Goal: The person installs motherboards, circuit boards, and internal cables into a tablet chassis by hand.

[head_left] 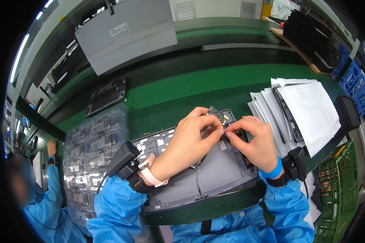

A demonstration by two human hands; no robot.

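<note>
A grey laptop chassis (227, 168) lies on the green bench in front of me, its inside facing up. Above its far right part, a small green circuit board (219, 115) is gripped in my left hand (194, 133), with thumb and fingers closed. My right hand (255, 139) meets it fingertip to fingertip, thumb and forefinger pinched at the board's near edge. Whatever sits between those right fingertips is too small and covered to make out. A thin cable (198, 182) runs across the chassis toward its near edge.
Clear plastic trays of boards (95, 150) stack at left, a dark laptop panel (107, 95) behind them. On the right are white-sleeved panels (312, 113) and a green crate (338, 186). A grey board (127, 36) stands at the back. A co-worker's blue sleeve (52, 186) shows far left.
</note>
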